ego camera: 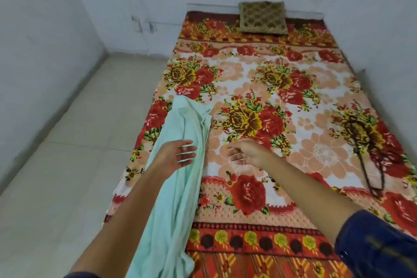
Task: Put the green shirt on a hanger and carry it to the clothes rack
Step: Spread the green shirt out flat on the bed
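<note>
Floral bed (282,70) bears green shirt (178,178); no writing.

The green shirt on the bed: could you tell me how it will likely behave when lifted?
The green shirt lies in soft folds along the bed's edge, so it will probably droop limply. It looks thin, likely light. Part hangs off the near end, so it may slide.

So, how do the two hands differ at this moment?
The left hand is over the green shirt, while the right hand is over the bare floral bedspread. The left hand shows straight, spread fingers; the right hand's fingers are loosely bent. Both hands are open and hold nothing, and neither is near the dark hanger at the right.
</note>
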